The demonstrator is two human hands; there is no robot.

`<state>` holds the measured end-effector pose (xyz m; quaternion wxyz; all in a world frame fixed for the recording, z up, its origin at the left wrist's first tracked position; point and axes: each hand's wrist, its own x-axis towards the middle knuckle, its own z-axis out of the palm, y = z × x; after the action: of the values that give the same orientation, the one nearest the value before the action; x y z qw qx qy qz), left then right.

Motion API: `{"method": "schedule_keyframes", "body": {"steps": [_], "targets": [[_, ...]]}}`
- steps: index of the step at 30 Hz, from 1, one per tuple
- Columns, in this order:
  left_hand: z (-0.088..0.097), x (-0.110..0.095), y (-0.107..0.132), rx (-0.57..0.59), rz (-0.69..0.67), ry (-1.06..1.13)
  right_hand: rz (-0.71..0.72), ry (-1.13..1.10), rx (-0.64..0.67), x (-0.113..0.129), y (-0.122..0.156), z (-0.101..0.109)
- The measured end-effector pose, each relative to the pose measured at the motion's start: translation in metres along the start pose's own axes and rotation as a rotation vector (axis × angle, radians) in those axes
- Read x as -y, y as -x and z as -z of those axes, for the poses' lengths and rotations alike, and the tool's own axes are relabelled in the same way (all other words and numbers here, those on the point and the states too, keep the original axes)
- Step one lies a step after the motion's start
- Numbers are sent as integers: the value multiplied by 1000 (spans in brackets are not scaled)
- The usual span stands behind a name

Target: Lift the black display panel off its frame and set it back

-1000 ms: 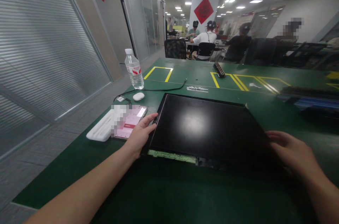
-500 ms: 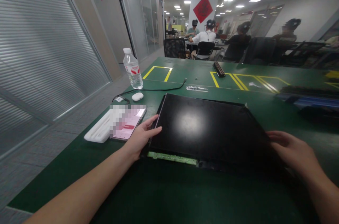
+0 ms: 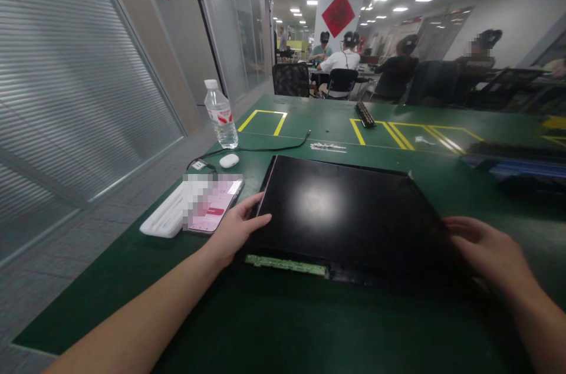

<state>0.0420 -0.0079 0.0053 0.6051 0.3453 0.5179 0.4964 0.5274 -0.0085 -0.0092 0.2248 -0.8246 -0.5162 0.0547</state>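
Observation:
Between my hands is a black, glossy LCD panel (image 3: 354,203) with a bright glare spot on its face. A narrow green circuit board (image 3: 285,265) runs along its near edge, and a thin black frame shows past its far and left edges. My left hand (image 3: 239,223) grips the left edge, thumb on top and fingers at the side and below. Around the right edge closes my right hand (image 3: 490,247), its fingertips hidden by the dark panel. Whether the panel rests on the green table (image 3: 283,327) or sits slightly above it, I cannot tell.
Left of the panel lie a phone (image 3: 221,209), a white power bank (image 3: 165,217), a white earbud case (image 3: 229,160) and a black cable (image 3: 274,150). A water bottle (image 3: 222,117) stands behind them. A dark ridged strip (image 3: 365,115) lies farther back. Several people sit beyond the table.
Both hands keep their grip on the LCD panel, which has barely shifted. The view has moved very slightly.

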Motion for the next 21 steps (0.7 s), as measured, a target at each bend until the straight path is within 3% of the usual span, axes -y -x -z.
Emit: {"method": "schedule_keyframes", "body": {"steps": [5,11,21], "targets": [[-2,-3,4,11,-13,19,-189,-140,90,22,6,13],[-2,-6,5,28,-45,30,-209,-140,108,31,11,18],[-3,-7,5,22,-83,26,-189,-150,128,22,8,14]]}}
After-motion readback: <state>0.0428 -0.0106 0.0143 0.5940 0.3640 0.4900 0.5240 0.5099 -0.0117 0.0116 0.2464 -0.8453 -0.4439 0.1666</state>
